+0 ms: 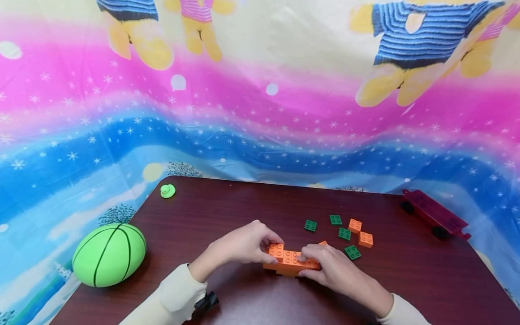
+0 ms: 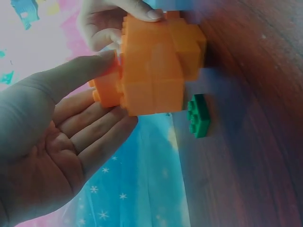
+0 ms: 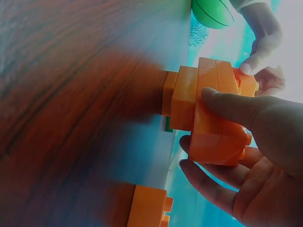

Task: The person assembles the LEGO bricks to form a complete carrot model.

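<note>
Evidently for steadiness, the orange stack (image 1: pixel 291 267) at lower centre is held at both ends — a top brick (image 1: pixel 276 249) pinched by the left hand (image 1: pixel 245 243), the right end gripped by the right hand (image 1: pixel 337 270). Loose green bricks (image 1: pixel 344 234) are scattered right of centre; open tabletop (image 1: pixel 227 203) is left between the left hand and the far edge.

From above, the head view faces forward and down, past the far edge of the worktop (image 1: pixel 243 203); both wrist views (turned sideways) share the joined orange bricks (image 2: pixel 154 61), close up.
</note>
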`<state>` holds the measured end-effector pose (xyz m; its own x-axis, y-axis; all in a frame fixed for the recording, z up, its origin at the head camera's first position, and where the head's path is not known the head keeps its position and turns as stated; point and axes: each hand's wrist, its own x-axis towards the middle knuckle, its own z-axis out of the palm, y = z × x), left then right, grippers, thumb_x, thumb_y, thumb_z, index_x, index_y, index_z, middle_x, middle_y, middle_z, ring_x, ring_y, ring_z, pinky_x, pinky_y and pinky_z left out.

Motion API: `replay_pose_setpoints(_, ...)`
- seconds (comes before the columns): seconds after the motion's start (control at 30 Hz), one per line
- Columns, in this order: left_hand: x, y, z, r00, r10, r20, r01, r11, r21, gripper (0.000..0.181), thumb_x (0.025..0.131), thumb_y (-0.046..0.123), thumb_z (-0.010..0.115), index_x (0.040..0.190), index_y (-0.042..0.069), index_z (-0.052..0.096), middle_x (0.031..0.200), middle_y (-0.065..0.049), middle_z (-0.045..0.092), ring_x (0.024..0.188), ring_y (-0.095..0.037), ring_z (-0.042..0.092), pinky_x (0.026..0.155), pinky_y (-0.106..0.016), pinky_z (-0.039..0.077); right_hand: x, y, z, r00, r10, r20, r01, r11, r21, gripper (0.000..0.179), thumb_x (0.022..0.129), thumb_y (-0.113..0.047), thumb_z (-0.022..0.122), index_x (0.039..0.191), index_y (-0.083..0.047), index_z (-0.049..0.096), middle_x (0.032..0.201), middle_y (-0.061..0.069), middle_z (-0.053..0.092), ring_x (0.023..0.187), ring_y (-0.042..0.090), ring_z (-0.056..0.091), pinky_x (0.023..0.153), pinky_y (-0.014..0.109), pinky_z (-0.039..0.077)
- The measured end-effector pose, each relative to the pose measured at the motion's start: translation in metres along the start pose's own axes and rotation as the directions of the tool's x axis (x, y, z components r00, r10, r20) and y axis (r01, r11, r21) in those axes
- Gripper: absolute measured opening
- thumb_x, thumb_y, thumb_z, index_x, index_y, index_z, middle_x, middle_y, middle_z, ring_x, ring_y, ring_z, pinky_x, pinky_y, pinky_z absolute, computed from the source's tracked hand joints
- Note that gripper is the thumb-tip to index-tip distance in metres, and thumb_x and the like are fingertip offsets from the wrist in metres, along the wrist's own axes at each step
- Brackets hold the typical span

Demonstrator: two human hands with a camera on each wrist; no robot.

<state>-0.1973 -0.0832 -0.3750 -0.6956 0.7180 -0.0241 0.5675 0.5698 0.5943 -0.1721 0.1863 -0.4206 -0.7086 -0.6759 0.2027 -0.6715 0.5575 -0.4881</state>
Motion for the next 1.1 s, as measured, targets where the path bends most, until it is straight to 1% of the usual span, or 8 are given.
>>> replay_pose_setpoints(0.23,0.0025,0.0002,0.0034,1.0,-0.006,0.006,0.006,1.0,0.017,0.03,0.088,0.021,0.082,0.117,0.013,0.078,0.106,0.004,0.079,0.086,0.005,0.066,0.081,-0.021,0.058,-0.0023,-0.0002,0.0012,1.0,-0.003,-0.007,0.003,1.0,-0.005,0.023,0.089,-0.027,0.081,0.089,-0.029,0.057,0.091,-0.017,0.066,0.079,-0.005,0.057,0.067,0.021,0.05)
replay_pose_setpoints(0.4,0.0034,0.0014,0.0042,1.0,-0.005,0.007,0.005,0.999,0.032,0.03,0.088,0.02,0.082,0.116,0.012,0.078,0.106,0.003,0.079,0.086,0.004,0.066,0.079,-0.017,0.055,-0.0032,-0.0001,0.0012,1.0,-0.006,-0.012,0.005,1.0,-0.011,0.024,0.089,-0.028,0.081,0.088,-0.029,0.057,0.091,-0.017,0.066,0.079,-0.004,0.056,0.067,0.021,0.049)
replay_pose_setpoints(0.5,0.0036,0.0029,0.0048,1.0,-0.012,0.002,0.012,0.998,0.059,0.03,0.088,0.021,0.082,0.117,0.013,0.078,0.105,0.005,0.079,0.084,0.004,0.064,0.077,-0.014,0.053,-0.0031,0.0001,0.0013,1.0,-0.008,-0.013,0.008,1.0,-0.009,0.024,0.089,-0.028,0.081,0.088,-0.029,0.057,0.09,-0.018,0.065,0.079,-0.004,0.056,0.067,0.021,0.049)
replay_pose_setpoints(0.7,0.0033,0.0064,0.005,1.0,-0.027,-0.009,0.027,0.997,0.071,0.028,0.087,0.021,0.083,0.114,0.013,0.08,0.1,0.007,0.079,0.077,0.001,0.062,0.071,-0.013,0.051,-0.0019,0.001,0.0018,1.0,-0.015,-0.021,0.015,1.0,-0.002,0.024,0.089,-0.026,0.081,0.089,-0.029,0.057,0.09,-0.018,0.065,0.076,-0.005,0.055,0.065,0.02,0.048)
replay_pose_setpoints(0.9,0.0059,0.0074,0.0056,0.999,-0.033,-0.005,0.034,0.994,0.105,0.028,0.086,0.021,0.083,0.113,0.014,0.08,0.1,0.008,0.079,0.074,0.002,0.061,0.068,-0.013,0.05,-0.0018,0.0011,0.0026,1.0,-0.013,-0.017,0.013,1.0,0.006,0.024,0.089,-0.026,0.081,0.088,-0.028,0.057,0.089,-0.017,0.064,0.076,-0.005,0.054,0.066,0.019,0.048)
replay_pose_setpoints(1.1,0.0061,0.0089,0.0034,0.999,-0.047,0.005,0.046,0.993,0.111,0.027,0.085,0.022,0.084,0.111,0.015,0.081,0.097,0.009,0.079,0.072,0.002,0.059,0.066,-0.014,0.05,0.0008,0.0009,0.0016,1.0,-0.019,-0.011,0.019,1.0,0.009,0.024,0.089,-0.024,0.081,0.089,-0.027,0.057,0.088,-0.016,0.063,0.074,-0.004,0.054,0.065,0.019,0.047)
